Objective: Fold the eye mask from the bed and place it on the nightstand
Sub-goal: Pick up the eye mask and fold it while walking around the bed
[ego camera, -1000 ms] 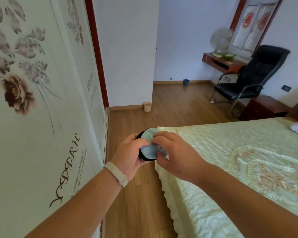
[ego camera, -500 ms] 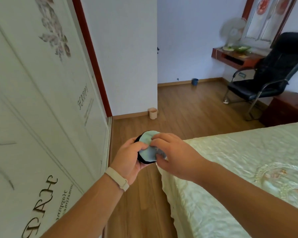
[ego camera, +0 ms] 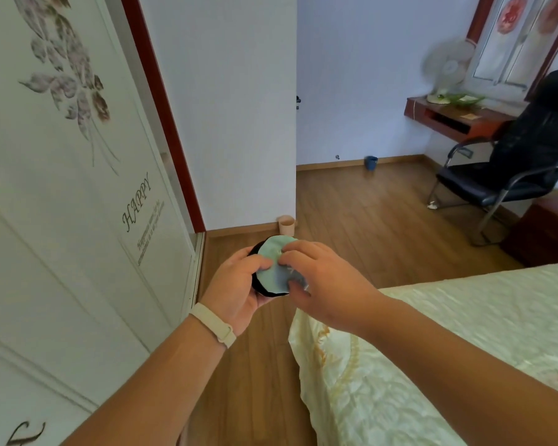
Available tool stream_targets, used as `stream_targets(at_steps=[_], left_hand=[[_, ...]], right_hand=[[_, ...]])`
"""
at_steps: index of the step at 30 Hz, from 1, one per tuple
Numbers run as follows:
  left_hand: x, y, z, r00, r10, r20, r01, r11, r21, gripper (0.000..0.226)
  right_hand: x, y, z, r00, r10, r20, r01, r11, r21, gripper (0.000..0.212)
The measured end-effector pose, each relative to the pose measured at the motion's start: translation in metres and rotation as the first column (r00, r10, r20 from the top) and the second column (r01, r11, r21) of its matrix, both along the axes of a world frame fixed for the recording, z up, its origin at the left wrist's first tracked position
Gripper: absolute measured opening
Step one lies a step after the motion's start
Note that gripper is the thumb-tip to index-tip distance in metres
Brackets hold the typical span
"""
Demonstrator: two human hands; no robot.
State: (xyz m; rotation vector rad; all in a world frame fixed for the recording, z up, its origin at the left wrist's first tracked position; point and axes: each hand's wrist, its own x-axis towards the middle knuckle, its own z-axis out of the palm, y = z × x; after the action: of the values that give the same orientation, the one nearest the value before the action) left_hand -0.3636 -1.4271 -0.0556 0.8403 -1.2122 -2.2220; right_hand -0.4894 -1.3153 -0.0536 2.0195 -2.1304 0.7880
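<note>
Head cam has the eye mask [ego camera: 275,268] right in the middle of the shot, bunched into a compact folded bundle, pale blue-green face up with a black layer showing along its left and bottom edges. It's up in the air between both hands, not lying on anything.

Left hand [ego camera: 236,286] cups the mask from the left and underneath, thumb pressed onto the blue top, fingers wrapped behind the black side, so it's clamped on the mask. Right hand [ego camera: 322,284] comes over from the right, fingertips pinching down on the mask's right edge and top, also closed on it. There's a white wristband [ego camera: 212,324] on the left wrist, just below that hand.

Going out from the mask: directly under it is wood floor [ego camera: 361,214], and the corner of the bed [ego camera: 464,333] with its pale green-yellow quilted cover sits just to the lower right of the mask, under the right forearm. Left of the mask is a white wardrobe door [ego camera: 62,220] with flower prints and "HAPPY" lettering. Just past the mask, by the wall corner, stands a small beige bin [ego camera: 286,224]; farther back along the skirting there's a little blue bin [ego camera: 371,162]. Way off to the mask's upper right: black office chair [ego camera: 522,162], a wall-mounted wooden shelf [ego camera: 458,119] with a white fan [ego camera: 446,67] on it, and a dark wooden nightstand [ego camera: 545,230] below the chair, next to the bed's far edge.
</note>
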Motion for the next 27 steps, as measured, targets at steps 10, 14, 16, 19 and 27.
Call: stream_targets(at_steps=[10,14,16,19,27], left_hand=[[-0.064,-0.155,-0.022,0.998,-0.051,-0.042,0.054,0.995,0.086,0.027],[-0.081,-0.232,-0.022,0.997,-0.049,-0.067,0.056,0.993,0.105,0.027],[-0.088,-0.269,-0.019,0.994,-0.067,-0.09,0.074,0.994,0.083,0.032],[-0.102,-0.313,-0.019,0.991,-0.084,-0.1,0.092,0.993,0.076,0.037],[-0.165,-0.403,-0.04,0.99,-0.104,-0.096,0.115,0.986,0.123,0.038]], right_hand=[[-0.055,-0.151,-0.014,0.997,-0.067,-0.043,0.07,0.995,0.071,0.037],[-0.069,-0.228,-0.007,0.994,-0.075,-0.081,0.083,0.993,0.09,0.038],[-0.076,-0.262,-0.004,0.994,-0.072,-0.076,0.077,0.995,0.063,0.037],[-0.087,-0.302,0.0,0.996,-0.069,-0.054,0.07,0.997,0.034,0.037],[-0.148,-0.386,-0.016,0.999,-0.054,-0.005,0.054,0.996,0.072,0.038]])
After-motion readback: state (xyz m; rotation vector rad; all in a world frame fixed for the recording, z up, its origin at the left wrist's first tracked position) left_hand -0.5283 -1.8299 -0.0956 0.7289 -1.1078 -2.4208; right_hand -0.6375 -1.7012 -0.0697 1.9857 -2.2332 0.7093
